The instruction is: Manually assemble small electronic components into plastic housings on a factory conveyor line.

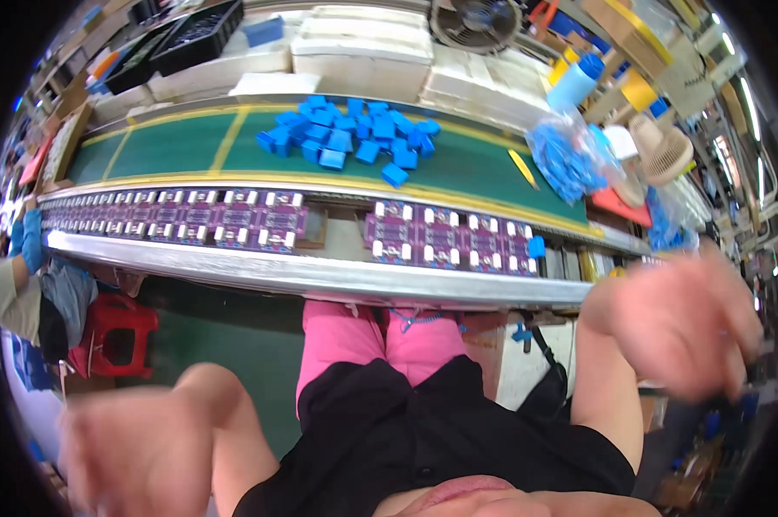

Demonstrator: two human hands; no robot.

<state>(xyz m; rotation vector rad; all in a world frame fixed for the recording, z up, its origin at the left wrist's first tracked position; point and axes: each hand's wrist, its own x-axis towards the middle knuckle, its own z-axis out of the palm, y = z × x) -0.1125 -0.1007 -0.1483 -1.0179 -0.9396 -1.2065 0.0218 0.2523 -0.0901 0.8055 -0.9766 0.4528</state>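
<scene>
My left hand (139,448) is raised at the lower left, away from the line, and motion smears its fingers. On the right, my right hand (686,323) is lifted near the end of the metal rail (458,284), its fingers also blurred. No held thing can be made out in either hand. Between the rails lies a long row of purple circuit boards (238,215) with white parts. A gap separates them from a shorter group of purple boards (441,234) on the right. One small blue block (536,247) sits at that group's right end.
Many blue blocks (333,133) are heaped on the green belt (182,142), with a yellow pen-like tool (522,169) farther right. Behind stand white foam boxes (363,52), black trays (195,39) and a fan (477,21). At left are a red stool (124,336) and another person's sleeve (32,241).
</scene>
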